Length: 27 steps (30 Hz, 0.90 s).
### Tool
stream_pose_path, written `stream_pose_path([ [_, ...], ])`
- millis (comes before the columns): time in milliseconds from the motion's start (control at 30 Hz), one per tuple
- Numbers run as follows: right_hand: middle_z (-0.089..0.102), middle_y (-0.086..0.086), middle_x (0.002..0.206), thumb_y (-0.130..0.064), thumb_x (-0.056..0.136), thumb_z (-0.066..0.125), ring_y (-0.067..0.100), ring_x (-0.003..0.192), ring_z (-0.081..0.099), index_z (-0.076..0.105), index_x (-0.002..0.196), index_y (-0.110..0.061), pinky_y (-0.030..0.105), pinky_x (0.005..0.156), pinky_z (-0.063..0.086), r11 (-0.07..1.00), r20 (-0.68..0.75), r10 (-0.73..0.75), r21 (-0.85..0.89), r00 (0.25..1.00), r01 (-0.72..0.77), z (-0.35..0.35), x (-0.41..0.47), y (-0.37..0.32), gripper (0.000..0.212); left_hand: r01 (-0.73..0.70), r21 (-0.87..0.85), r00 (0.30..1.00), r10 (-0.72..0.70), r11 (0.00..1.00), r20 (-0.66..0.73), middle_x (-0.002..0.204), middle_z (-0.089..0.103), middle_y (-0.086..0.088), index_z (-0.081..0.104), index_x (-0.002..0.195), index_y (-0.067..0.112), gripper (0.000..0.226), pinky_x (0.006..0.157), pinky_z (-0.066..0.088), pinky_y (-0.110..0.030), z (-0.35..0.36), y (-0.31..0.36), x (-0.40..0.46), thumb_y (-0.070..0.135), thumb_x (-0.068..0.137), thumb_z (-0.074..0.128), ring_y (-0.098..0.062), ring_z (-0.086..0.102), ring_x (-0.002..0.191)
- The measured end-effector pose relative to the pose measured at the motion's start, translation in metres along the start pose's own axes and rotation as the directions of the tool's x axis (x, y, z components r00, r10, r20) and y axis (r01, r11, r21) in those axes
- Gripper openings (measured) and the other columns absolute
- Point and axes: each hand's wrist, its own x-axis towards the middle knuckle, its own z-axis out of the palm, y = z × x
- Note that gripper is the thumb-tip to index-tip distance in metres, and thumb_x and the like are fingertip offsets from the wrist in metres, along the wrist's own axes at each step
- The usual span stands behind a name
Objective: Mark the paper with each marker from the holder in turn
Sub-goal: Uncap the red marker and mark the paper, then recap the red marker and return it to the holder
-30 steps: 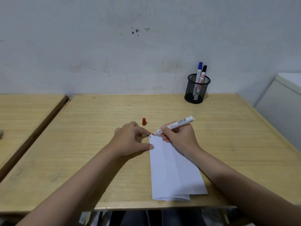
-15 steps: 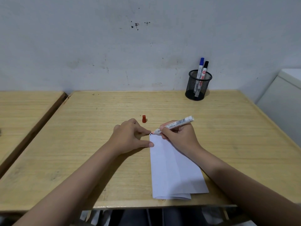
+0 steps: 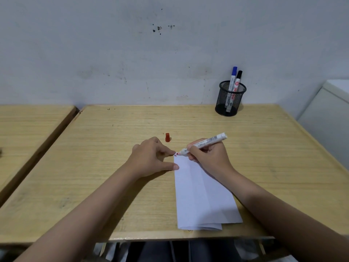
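A folded white paper [image 3: 200, 193] lies on the wooden desk [image 3: 264, 167] near its front edge. My right hand [image 3: 209, 156] grips an uncapped white marker [image 3: 205, 143], its red tip touching the paper's far left corner, where small red marks show. My left hand [image 3: 151, 157] rests on the desk with thumb and forefinger pressing the paper's left edge. The marker's red cap [image 3: 167, 137] lies on the desk just beyond my left hand. A black mesh holder [image 3: 229, 99] at the back right holds a blue-capped marker [image 3: 232, 77] and a black-capped marker [image 3: 238, 80].
A second wooden desk [image 3: 28, 133] stands to the left across a narrow gap. A white cabinet [image 3: 328, 114] is at the right. The grey wall rises right behind the desk.
The red tip has moved slightly on the paper's corner, leaving small red marks. The view has tilted a little. Both hands stay in place.
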Motion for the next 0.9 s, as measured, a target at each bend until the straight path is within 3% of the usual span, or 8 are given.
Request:
stream_pose_path([
  [233, 0.070, 0.012, 0.069, -0.008, 0.082, 0.067, 0.017, 0.063, 0.066, 0.070, 0.078, -0.004, 0.029, 0.069, 0.060, 0.948, -0.058, 0.129, 0.300, 0.990, -0.106, -0.007, 0.002, -0.009, 0.007, -0.084, -0.019, 0.992, 0.082, 0.996, -0.096, 0.095, 0.053, 0.011, 0.068, 0.096, 0.037, 0.042, 0.086, 0.034, -0.035, -0.003, 0.000, 0.008, 0.058, 0.060, 0.074, -0.005, 0.051, 0.089],
  [333, 0.069, 0.012, 0.068, -0.007, 0.083, 0.066, 0.018, 0.061, 0.064, 0.069, 0.081, 0.000, 0.033, 0.073, 0.059, 0.913, -0.038, 0.184, 0.377, 0.982, -0.157, -0.009, 0.004, -0.012, 0.009, -0.140, -0.058, 0.970, 0.126, 0.988, -0.206, 0.100, 0.055, 0.011, 0.065, 0.105, 0.032, 0.034, 0.086, 0.042, -0.037, -0.006, 0.000, 0.022, 0.043, 0.073, 0.069, -0.007, 0.053, 0.090],
  [433, 0.066, 0.012, 0.068, -0.008, 0.083, 0.065, 0.018, 0.060, 0.062, 0.069, 0.084, 0.003, 0.038, 0.080, 0.057, 0.892, -0.026, 0.229, 0.406, 0.973, -0.199, -0.010, 0.005, -0.014, 0.012, -0.149, -0.032, 0.973, 0.141, 0.988, -0.181, 0.101, 0.060, 0.004, 0.069, 0.106, 0.023, 0.024, 0.082, 0.049, -0.036, -0.004, 0.002, 0.039, 0.026, 0.082, 0.066, -0.012, 0.058, 0.088],
  [567, 0.069, 0.008, 0.068, -0.014, 0.082, 0.066, 0.015, 0.061, 0.064, 0.070, 0.085, 0.001, 0.040, 0.079, 0.058, 0.903, -0.014, 0.252, 0.364, 0.968, -0.230, -0.012, 0.007, -0.015, 0.015, -0.053, 0.011, 0.988, 0.054, 0.999, -0.144, 0.094, 0.065, -0.005, 0.072, 0.094, 0.011, 0.015, 0.076, 0.048, -0.029, -0.002, 0.003, 0.052, 0.010, 0.082, 0.062, -0.021, 0.062, 0.089],
  [667, 0.069, 0.008, 0.069, -0.015, 0.082, 0.067, 0.015, 0.062, 0.065, 0.070, 0.089, 0.004, 0.039, 0.078, 0.058, 0.901, -0.032, 0.236, 0.381, 0.971, -0.207, -0.013, 0.006, -0.020, 0.020, 0.006, -0.222, 0.980, -0.050, 0.975, -0.194, 0.083, 0.069, 0.001, 0.073, 0.085, 0.013, 0.010, 0.071, 0.048, -0.019, -0.007, 0.007, 0.048, 0.007, 0.078, 0.067, -0.015, 0.066, 0.083],
  [767, 0.065, 0.008, 0.067, -0.014, 0.083, 0.067, 0.016, 0.060, 0.060, 0.069, 0.088, 0.006, 0.037, 0.075, 0.054, 0.891, -0.071, 0.187, 0.431, 0.980, -0.139, -0.015, 0.003, -0.030, 0.021, -0.006, -0.630, 0.974, -0.137, 0.776, -0.179, 0.084, 0.074, -0.003, 0.072, 0.077, 0.016, 0.012, 0.073, 0.053, -0.021, -0.016, 0.017, 0.036, 0.004, 0.075, 0.073, -0.015, 0.070, 0.081],
  [833, 0.064, 0.009, 0.068, -0.015, 0.083, 0.067, 0.017, 0.062, 0.059, 0.071, 0.081, 0.001, 0.036, 0.071, 0.050, 0.902, -0.095, 0.142, 0.423, 0.985, -0.089, -0.015, 0.000, -0.037, 0.016, -0.030, -0.767, 0.977, -0.142, 0.641, -0.157, 0.084, 0.073, -0.007, 0.072, 0.079, 0.014, 0.013, 0.075, 0.054, -0.024, -0.020, 0.024, 0.027, 0.002, 0.074, 0.073, -0.017, 0.067, 0.081],
  [900, 0.065, 0.012, 0.070, -0.014, 0.083, 0.066, 0.018, 0.063, 0.059, 0.072, 0.072, -0.004, 0.035, 0.070, 0.051, 0.899, -0.108, 0.095, 0.437, 0.990, -0.038, -0.015, -0.003, -0.044, 0.016, -0.035, -0.823, 0.981, -0.139, 0.568, -0.138, 0.081, 0.072, -0.008, 0.073, 0.080, 0.013, 0.014, 0.082, 0.054, -0.033, -0.023, 0.030, 0.021, 0.001, 0.074, 0.072, -0.021, 0.064, 0.082],
])
